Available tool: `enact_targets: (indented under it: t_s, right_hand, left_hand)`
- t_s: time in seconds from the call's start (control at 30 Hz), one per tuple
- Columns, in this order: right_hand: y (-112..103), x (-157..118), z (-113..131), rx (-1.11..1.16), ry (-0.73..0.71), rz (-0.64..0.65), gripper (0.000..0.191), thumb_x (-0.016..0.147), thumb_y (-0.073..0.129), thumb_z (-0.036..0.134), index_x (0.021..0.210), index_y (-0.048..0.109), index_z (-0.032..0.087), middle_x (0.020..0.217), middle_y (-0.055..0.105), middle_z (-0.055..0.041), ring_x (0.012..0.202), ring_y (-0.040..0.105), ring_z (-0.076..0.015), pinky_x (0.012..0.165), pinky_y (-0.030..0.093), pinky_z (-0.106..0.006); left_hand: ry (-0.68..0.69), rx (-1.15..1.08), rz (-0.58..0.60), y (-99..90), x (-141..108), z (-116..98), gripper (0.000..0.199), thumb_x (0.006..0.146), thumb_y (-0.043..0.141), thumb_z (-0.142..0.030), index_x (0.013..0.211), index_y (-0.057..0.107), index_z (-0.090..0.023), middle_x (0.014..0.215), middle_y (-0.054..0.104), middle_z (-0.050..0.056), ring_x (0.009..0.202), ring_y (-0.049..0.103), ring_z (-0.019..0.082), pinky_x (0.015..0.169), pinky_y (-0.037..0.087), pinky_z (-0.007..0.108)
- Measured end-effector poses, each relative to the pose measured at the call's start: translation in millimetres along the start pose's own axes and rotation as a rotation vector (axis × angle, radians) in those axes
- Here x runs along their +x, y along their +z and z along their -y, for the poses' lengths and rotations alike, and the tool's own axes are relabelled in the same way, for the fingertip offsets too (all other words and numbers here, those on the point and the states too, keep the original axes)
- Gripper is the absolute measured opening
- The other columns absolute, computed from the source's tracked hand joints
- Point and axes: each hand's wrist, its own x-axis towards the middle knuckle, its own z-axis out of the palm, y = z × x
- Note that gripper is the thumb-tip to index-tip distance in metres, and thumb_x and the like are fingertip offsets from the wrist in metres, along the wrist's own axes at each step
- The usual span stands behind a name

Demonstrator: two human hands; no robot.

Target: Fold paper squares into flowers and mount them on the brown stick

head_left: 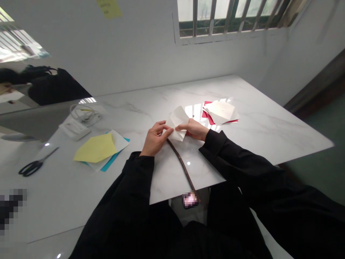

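As I follow the head camera from my remote station, the white marble table (269,122) reads from left to right. Black-handled steel scissors (32,166) lie well apart from both hands. Next comes a pale yellow paper sheet (95,148), flat on a white paper sheet (120,141) with a teal paper sheet (111,162) showing beneath; I see no folding in progress there. At the middle, my view finds the work in hand: a folded white paper (178,122), already creased into layered, angled flaps, held up just above the table. The left hand (155,138) pinches its lower left side between thumb and fingers, and the right hand (192,129) grips its right side, narrowly closed on it. A thin dark brown cord (183,167) runs from just below the left hand toward the near table edge. Farther right, a creased cream paper sheet (221,111) rests on red paper (207,116), untouched.
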Motion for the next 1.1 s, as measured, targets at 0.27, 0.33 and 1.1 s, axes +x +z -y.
enact_targets:
  t_s: [0.27, 0.33, 1.1]
  right_hand:
    - [0, 1, -2, -0.027, 0.004, 0.014, 0.024, 0.069, 0.081, 0.011, 0.09, 0.076, 0.02, 0.088, 0.077, -0.0032, 0.08, 0.071, -0.0198, 0.068, 0.06, -0.028]
    - [0, 1, -2, -0.029, 0.008, 0.009, 0.023, 0.069, 0.081, 0.012, 0.09, 0.076, 0.02, 0.088, 0.077, -0.0032, 0.08, 0.071, -0.0196, 0.068, 0.06, -0.028]
    - [-2, -2, 0, -0.052, 0.02, 0.04, 0.03, 0.072, 0.087, 0.02, 0.1, 0.077, 0.02, 0.096, 0.078, -0.0087, 0.089, 0.072, -0.0232, 0.072, 0.062, -0.032]
  left_hand:
    - [-0.009, -0.013, -0.033, 12.1, -1, 3, 0.031, 0.085, 0.077, -0.051, 0.085, 0.074, -0.02, 0.1, 0.072, 0.007, 0.097, 0.067, 0.024, 0.083, 0.057, 0.032]
    - [-0.037, 0.0, -0.062, 13.5, -2, 2, 0.031, 0.084, 0.077, -0.05, 0.085, 0.074, -0.019, 0.096, 0.073, 0.006, 0.09, 0.066, 0.022, 0.074, 0.056, 0.029]
    - [-0.113, -0.151, -0.096, 17.6, -3, -3, 0.035, 0.082, 0.082, -0.052, 0.089, 0.072, -0.02, 0.077, 0.065, 0.0, 0.058, 0.053, 0.012, 0.051, 0.047, 0.024]
